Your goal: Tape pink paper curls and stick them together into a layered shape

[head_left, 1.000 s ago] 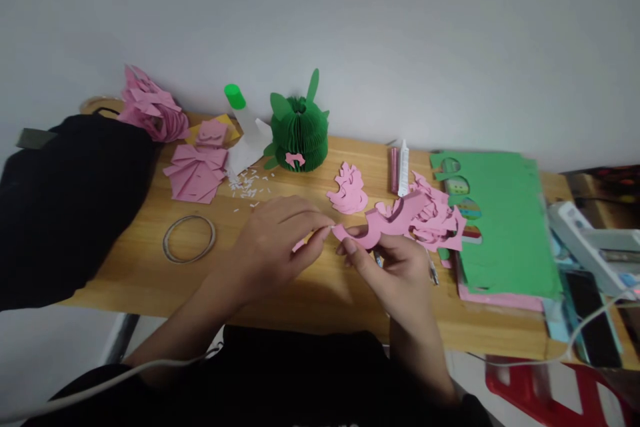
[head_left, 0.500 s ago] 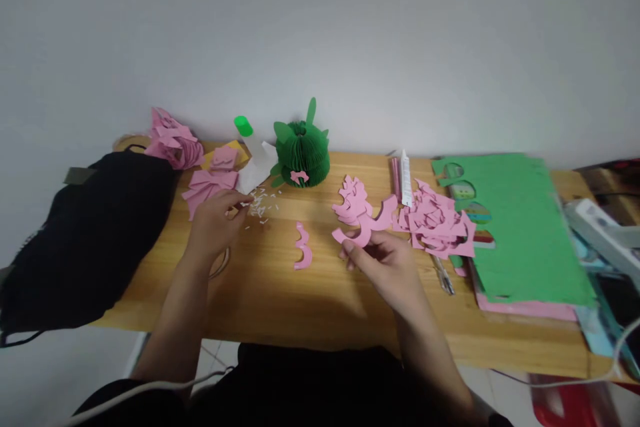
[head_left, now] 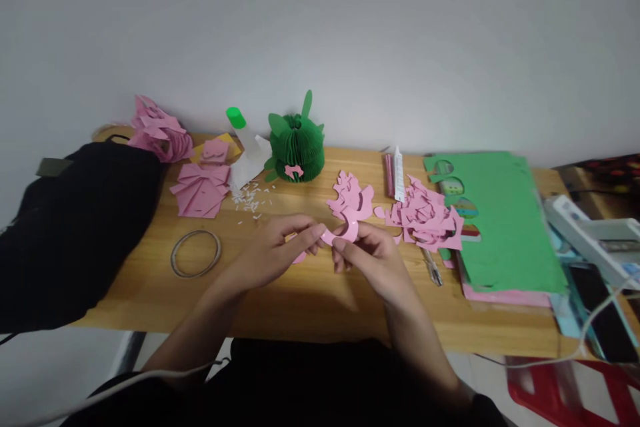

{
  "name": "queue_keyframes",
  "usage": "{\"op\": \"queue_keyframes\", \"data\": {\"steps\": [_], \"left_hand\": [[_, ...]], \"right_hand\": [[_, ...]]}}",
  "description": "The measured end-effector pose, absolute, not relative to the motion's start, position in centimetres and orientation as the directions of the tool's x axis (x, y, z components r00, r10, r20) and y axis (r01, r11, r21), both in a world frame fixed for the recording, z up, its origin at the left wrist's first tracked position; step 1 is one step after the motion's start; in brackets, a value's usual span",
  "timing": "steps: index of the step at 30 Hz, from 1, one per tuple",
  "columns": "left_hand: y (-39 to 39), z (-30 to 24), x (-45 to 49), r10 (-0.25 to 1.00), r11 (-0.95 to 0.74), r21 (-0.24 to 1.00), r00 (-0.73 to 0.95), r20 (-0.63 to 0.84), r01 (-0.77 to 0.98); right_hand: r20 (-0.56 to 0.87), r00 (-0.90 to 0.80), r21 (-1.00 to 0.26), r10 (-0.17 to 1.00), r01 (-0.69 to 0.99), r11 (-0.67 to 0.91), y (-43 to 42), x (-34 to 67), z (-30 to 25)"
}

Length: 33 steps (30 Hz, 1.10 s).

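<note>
My right hand pinches a curved, wavy pink paper cutout between thumb and fingers, held above the table. At the cutout's left end, the fingertips of my left hand are pressed together; whatever they hold is too small to make out. Another pink cutout lies on the table, mostly hidden by my left hand. Behind my hands is a pile of scalloped pink cutouts. Small white strips are scattered on the table at the left.
A green pleated paper ball with leaves stands at the back. Nearby are a green-capped glue stick, a roll of tape, a white tube, pink scraps, a cutter, green sheets and a black bag.
My left hand has moved right from the white strips to the pink cutout in my right hand. The tape roll, partly covered before, now shows fully. The view has shifted slightly.
</note>
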<state>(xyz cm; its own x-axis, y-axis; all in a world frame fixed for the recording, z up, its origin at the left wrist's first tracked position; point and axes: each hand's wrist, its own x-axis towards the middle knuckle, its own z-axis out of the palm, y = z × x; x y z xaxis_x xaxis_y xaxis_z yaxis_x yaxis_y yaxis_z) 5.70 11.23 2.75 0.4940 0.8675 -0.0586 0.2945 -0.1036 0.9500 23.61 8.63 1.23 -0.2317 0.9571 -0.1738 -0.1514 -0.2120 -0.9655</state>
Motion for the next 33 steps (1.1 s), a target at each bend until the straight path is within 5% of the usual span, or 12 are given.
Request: {"op": "queue_keyframes", "data": {"steps": [10, 22, 27, 33], "left_hand": [[11.1, -0.1, 6.6, 0.906, 0.018, 0.994, 0.418, -0.062, 0.107], [9.5, -4.4, 2.6, 0.981, -0.110, 0.801, 0.192, -0.006, 0.588], [8.2, -5.8, 0.5, 0.898, -0.365, 0.615, 0.439, 0.035, 0.698], [6.8, -6.8, 1.1, 0.909, -0.374, 0.624, 0.403, 0.102, 0.686]], "right_hand": [[-0.189, -0.408, -0.980, 0.893, 0.022, -0.197, 7.7, 24.0, 1.2], [-0.433, -0.224, -0.901, 0.873, 0.097, -0.422, 5.0, 25.2, -4.2], [-0.442, -0.240, -0.896, 0.864, 0.156, -0.415, 5.2, 24.5, -4.9], [-0.409, -0.131, -0.874, 0.903, 0.340, -0.347, 5.1, 24.1, -4.7]]}}
